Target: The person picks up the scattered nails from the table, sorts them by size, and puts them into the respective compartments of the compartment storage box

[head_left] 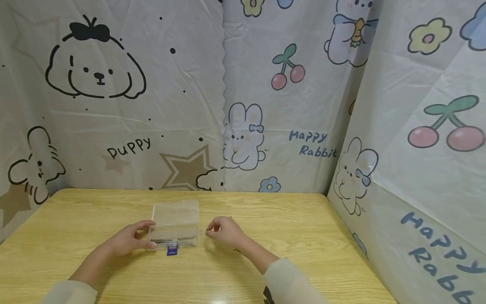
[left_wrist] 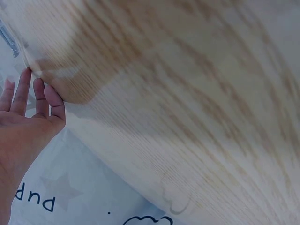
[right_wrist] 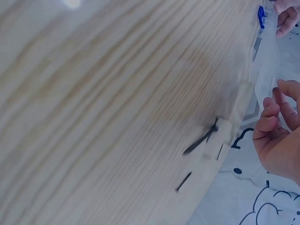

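Note:
A clear plastic box (head_left: 174, 231) lies on the table, its see-through lid (head_left: 176, 211) raised at the back and a blue latch (head_left: 172, 250) at its front. Thin dark sticks (head_left: 163, 240) show inside along the front. My left hand (head_left: 127, 240) holds the box by its left side, thumb at the front corner and fingers farther back. Just right of the box is my right hand (head_left: 225, 232), its fingers curled and thumb close to the index finger; I cannot tell whether something small is between them. The right wrist view shows this hand (right_wrist: 279, 136) beside the box's end.
In the right wrist view, a thin black stick (right_wrist: 201, 140) and a shorter one (right_wrist: 183, 182) lie on the wood-grain table (head_left: 265, 219). Printed cloth (head_left: 182, 105) hangs behind the table and along its right side.

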{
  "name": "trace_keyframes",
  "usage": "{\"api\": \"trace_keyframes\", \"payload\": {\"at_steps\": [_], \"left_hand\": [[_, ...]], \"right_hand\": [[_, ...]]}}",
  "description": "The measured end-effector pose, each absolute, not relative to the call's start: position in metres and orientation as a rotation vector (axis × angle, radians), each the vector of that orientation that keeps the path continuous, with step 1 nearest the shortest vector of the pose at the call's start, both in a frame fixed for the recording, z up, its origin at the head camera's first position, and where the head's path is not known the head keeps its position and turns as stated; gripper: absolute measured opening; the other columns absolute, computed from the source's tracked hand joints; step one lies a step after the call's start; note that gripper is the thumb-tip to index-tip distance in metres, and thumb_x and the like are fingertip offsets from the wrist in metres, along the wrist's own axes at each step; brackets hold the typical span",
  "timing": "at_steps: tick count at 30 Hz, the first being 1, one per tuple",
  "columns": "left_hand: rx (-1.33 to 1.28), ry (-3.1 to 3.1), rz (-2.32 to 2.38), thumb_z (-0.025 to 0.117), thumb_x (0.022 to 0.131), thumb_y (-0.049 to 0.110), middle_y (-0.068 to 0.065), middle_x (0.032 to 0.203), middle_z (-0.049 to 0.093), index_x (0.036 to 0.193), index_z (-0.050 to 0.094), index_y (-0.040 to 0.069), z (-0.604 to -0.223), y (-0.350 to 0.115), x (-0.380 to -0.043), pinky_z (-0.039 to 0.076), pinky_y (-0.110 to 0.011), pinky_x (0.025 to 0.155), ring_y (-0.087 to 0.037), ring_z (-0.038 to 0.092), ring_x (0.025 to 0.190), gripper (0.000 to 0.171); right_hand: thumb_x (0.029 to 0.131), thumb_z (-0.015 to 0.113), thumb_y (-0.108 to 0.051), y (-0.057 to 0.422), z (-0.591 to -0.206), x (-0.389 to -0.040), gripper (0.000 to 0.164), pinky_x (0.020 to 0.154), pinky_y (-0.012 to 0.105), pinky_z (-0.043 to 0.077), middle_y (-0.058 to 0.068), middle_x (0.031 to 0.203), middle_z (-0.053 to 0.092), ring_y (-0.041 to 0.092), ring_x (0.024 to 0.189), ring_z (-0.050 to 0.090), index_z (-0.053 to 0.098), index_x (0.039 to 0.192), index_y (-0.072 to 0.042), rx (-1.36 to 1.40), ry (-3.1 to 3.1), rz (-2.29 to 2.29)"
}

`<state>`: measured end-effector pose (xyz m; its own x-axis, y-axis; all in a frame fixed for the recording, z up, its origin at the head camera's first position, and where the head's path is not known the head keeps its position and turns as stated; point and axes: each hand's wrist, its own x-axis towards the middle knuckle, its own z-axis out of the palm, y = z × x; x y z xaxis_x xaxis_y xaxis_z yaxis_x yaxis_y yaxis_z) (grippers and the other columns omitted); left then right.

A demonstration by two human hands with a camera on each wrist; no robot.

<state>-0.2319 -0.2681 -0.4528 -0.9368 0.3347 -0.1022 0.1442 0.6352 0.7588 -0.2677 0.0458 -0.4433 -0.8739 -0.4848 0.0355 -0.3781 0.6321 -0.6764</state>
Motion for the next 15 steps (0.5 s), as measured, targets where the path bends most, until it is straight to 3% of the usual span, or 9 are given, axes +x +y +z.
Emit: {"api": "trace_keyframes", "payload": {"at_steps": [15], "left_hand": [[0.377,2.609,1.180,0.071,0.082,0.031,-0.039,0.133,0.038,0.139,0.035,-0.004,-0.454,-0.269,-0.232,0.046,-0.054,0.087,-0.056,0.045,0.114,0.075]], "right_hand": [[0.088,0.065,-0.021,0.094,-0.444,-0.263,0.010,0.060,0.021,0.037,-0.006,0.077,0.055,0.005,0.068,0.044,0.069,0.087,-0.012,-0.759,2.776,-0.908]]}}
